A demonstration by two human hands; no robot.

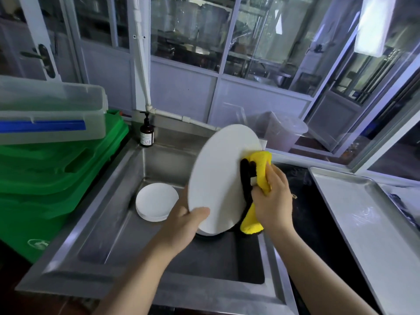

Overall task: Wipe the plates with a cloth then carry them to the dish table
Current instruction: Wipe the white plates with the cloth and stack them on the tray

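My left hand (pixel 181 226) grips the lower rim of the big white plate (pixel 218 178), tilted on edge above the sink (pixel 109 226), thumb across its face; my right hand (pixel 272 196) clutches the yellow cloth (pixel 261 169) against its right edge

White plate (pixel 218 178) tilted, yellow-black cloth (pixel 259 176) against it
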